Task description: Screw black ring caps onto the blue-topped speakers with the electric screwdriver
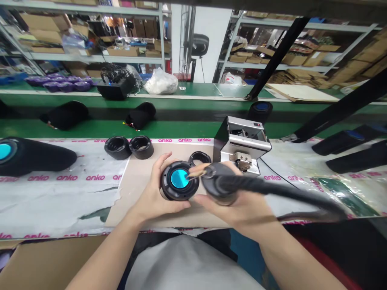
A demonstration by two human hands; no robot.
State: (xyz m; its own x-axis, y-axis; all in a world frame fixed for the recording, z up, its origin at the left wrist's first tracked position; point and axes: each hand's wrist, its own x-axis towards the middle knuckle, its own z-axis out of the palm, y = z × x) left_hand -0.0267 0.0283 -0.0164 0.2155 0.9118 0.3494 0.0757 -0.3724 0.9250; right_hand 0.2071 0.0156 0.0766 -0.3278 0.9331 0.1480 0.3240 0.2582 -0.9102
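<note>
My left hand point(154, 193) is wrapped round a round black part with a bright blue disc in its face point(179, 179), held above a brown board point(133, 193) on the bench. My right hand point(238, 207) grips a black power tool point(220, 183) with a thick black hose running off to the right. The tool's pale tip touches the blue disc. Behind the hands lies a black ring point(199, 158).
A silver metal box machine point(242, 143) stands just behind the right hand. Two black cylindrical housings point(129, 147) sit at the back left of the board. Black speaker bodies lie at far left point(36, 156) and far right point(347, 141). A green conveyor point(181, 129) runs behind.
</note>
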